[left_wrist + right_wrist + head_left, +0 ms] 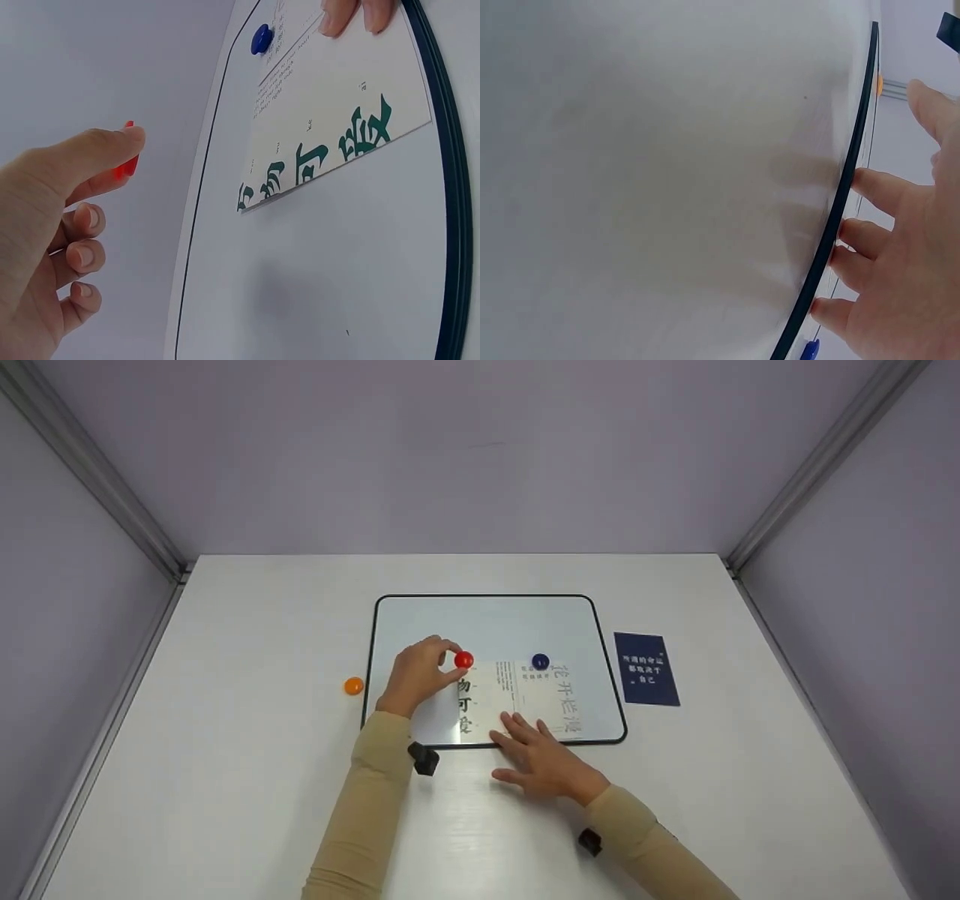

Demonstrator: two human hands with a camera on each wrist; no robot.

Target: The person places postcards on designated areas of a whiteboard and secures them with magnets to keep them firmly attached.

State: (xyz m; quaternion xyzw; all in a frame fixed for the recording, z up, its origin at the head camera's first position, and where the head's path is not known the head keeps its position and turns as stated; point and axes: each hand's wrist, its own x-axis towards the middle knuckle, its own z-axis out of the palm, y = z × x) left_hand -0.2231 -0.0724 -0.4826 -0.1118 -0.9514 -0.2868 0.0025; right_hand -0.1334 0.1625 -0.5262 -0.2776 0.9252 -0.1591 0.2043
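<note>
Between thumb and forefinger, my left hand (421, 671) pinches a round red magnet (464, 660) by its edge. In the left wrist view the red magnet (129, 159) is held off the board. A printed card (487, 701) with large dark characters lies on the black-rimmed whiteboard (480, 619). At the card's upper right sits a round blue magnet (541, 661). My right hand (541, 761) lies spread at the board's near edge, fingertips resting on the card's lower part. The right wrist view shows its fingers (881, 191) reaching across the black rim.
An orange magnet (353, 685) lies on the white table (247, 660) just left of the whiteboard. To the board's right is a dark blue card (647, 669) with white writing. Pale walls (480, 457) enclose the table at the back and sides.
</note>
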